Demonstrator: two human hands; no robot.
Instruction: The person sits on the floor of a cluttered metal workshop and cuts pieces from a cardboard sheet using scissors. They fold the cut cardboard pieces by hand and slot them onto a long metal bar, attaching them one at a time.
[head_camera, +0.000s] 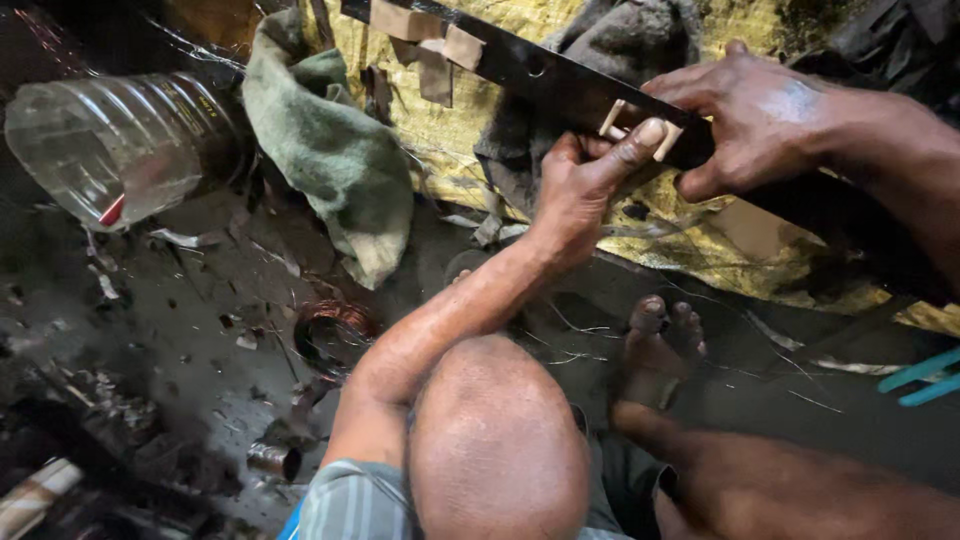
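Head view: we grip the long dark metal bar (520, 62) with right hand (760, 120); left hand (580, 175) pinches a pale paper strip (640, 128) onto it; two strips (430, 45) already on, further up; this one unfinished.

Bottle (120, 140) lies far left on the floor (180, 330), cloth (335, 150) right of it, wire coil (335, 335) below the cloth
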